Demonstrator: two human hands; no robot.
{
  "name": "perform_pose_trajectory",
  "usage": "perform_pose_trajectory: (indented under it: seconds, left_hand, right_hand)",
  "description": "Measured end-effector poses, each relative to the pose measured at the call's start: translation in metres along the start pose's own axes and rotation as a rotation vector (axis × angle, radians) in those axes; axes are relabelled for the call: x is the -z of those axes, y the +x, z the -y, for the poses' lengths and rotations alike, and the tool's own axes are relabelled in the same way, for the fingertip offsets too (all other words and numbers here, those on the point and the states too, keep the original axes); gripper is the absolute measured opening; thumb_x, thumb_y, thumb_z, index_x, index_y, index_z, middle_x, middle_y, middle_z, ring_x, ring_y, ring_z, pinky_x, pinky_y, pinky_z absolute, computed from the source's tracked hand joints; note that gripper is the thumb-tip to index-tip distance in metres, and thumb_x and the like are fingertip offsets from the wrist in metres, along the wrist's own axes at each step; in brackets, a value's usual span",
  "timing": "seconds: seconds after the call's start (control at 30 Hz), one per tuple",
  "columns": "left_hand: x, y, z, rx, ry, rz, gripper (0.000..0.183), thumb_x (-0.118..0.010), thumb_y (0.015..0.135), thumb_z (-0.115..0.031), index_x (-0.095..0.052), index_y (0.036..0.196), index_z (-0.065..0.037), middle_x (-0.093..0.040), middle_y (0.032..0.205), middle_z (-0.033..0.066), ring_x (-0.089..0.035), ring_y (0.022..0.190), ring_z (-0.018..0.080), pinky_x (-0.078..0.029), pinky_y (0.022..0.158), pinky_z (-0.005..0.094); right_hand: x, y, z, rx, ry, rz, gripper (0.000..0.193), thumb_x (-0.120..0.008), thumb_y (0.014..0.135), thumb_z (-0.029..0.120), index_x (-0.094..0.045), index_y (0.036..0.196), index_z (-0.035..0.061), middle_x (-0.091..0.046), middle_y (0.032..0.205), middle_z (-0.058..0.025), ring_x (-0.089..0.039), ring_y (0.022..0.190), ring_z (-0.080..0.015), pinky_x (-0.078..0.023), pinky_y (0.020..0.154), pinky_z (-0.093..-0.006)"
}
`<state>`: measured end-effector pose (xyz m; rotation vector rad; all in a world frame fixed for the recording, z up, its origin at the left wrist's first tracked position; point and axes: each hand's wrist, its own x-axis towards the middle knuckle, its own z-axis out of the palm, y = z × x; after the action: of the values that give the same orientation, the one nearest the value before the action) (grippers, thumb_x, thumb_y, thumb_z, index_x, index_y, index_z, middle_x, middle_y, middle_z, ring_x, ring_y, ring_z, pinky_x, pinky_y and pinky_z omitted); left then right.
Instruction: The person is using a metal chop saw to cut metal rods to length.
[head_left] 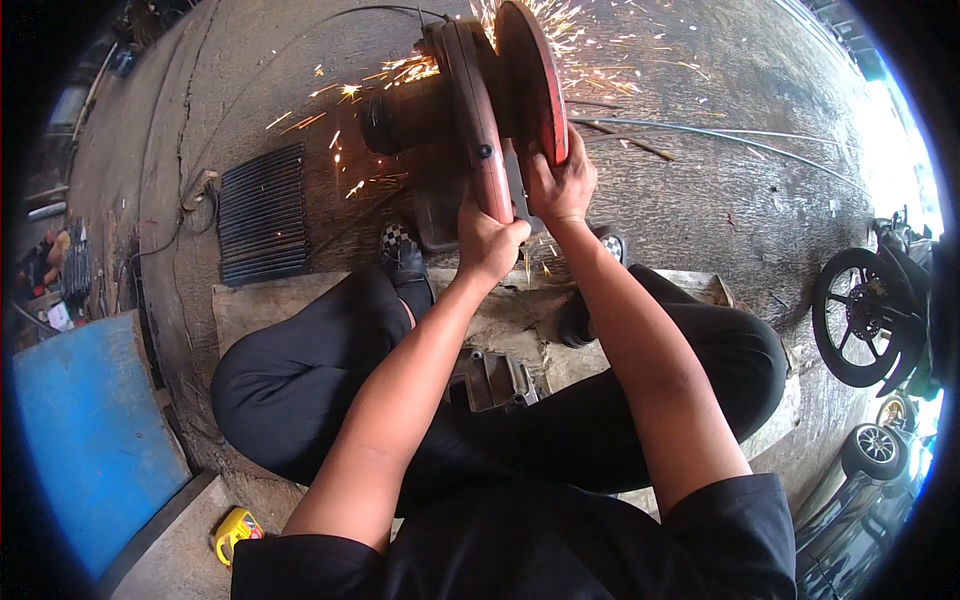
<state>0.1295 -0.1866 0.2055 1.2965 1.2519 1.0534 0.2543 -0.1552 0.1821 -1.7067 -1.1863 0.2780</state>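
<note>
A cut-off saw (415,112) stands on the ground ahead of me, throwing orange sparks to both sides. My left hand (487,242) is wrapped round the lower end of its long reddish-brown handle (487,165). To the right, my right hand (563,188) grips the lower edge of the saw's round red guard (553,105). The cutting point is hidden behind the saw. Thin metal rods (635,140) lie on the ground right of the guard. Both arms reach forward between my bent knees.
Many dark rods lie side by side in a stack (262,215) at the left. My shoes flank the saw's base. A metal frame part (492,382) sits between my legs. A blue panel (95,430) and yellow tape measure (235,533) are lower left; a motorcycle (858,315) stands right.
</note>
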Motion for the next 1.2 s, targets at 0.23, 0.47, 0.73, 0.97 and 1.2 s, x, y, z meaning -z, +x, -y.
perform_pose_trajectory:
  seconds: [0.23, 0.47, 0.73, 0.97, 1.2]
  left_hand:
    - [0.0011, -0.0008, 0.0029, 0.050, -0.010, 0.034, 0.051, -0.061, 0.056, 0.000, -0.049, 0.106, 0.000, -0.049, 0.079, 0.0032, -0.051, 0.069, 0.0160, -0.046, 0.067, 0.0306]
    - [-0.0004, -0.0012, -0.0014, 0.034, -0.029, 0.011, 0.051, -0.061, 0.056, -0.001, -0.049, 0.106, -0.001, -0.048, 0.078, 0.0018, -0.050, 0.067, 0.0141, -0.045, 0.065, 0.0297]
    - [0.0002, -0.0018, -0.0013, 0.075, -0.037, 0.032, 0.048, -0.061, 0.056, -0.002, -0.050, 0.103, -0.001, -0.049, 0.077, 0.0018, -0.049, 0.067, 0.0132, -0.044, 0.064, 0.0293]
    - [0.0004, -0.0027, 0.0008, -0.023, -0.009, 0.024, 0.045, -0.061, 0.057, -0.001, -0.050, 0.101, -0.001, -0.050, 0.078, 0.0024, -0.051, 0.068, 0.0155, -0.045, 0.066, 0.0309]
    - [0.0006, -0.0023, 0.0019, 0.110, 0.004, 0.056, 0.053, -0.060, 0.056, 0.000, -0.051, 0.109, 0.001, -0.052, 0.078, 0.0039, -0.052, 0.070, 0.0181, -0.046, 0.070, 0.0327]
  right_hand:
    - [-0.0012, -0.0007, -0.0031, 0.024, -0.035, 0.002, 0.053, -0.063, 0.077, 0.029, -0.051, 0.121, 0.0027, -0.063, 0.098, -0.0215, -0.061, 0.089, -0.0404, -0.049, 0.079, -0.0451]
    - [-0.0028, -0.0011, -0.0054, 0.051, -0.050, -0.032, 0.052, -0.063, 0.078, 0.030, -0.052, 0.121, 0.0028, -0.063, 0.099, -0.0215, -0.061, 0.089, -0.0405, -0.049, 0.079, -0.0452]
    - [-0.0006, -0.0013, -0.0048, 0.006, -0.023, 0.017, 0.053, -0.062, 0.076, 0.028, -0.052, 0.121, 0.0033, -0.063, 0.101, -0.0204, -0.061, 0.091, -0.0396, -0.049, 0.080, -0.0449]
    - [-0.0016, -0.0010, -0.0057, -0.012, 0.003, 0.032, 0.053, -0.062, 0.075, 0.026, -0.051, 0.122, 0.0039, -0.063, 0.103, -0.0203, -0.061, 0.092, -0.0389, -0.049, 0.080, -0.0443]
    - [0.0006, -0.0016, 0.0005, -0.032, -0.022, 0.031, 0.052, -0.063, 0.075, 0.027, -0.052, 0.121, 0.0050, -0.064, 0.100, -0.0199, -0.062, 0.091, -0.0391, -0.050, 0.079, -0.0447]
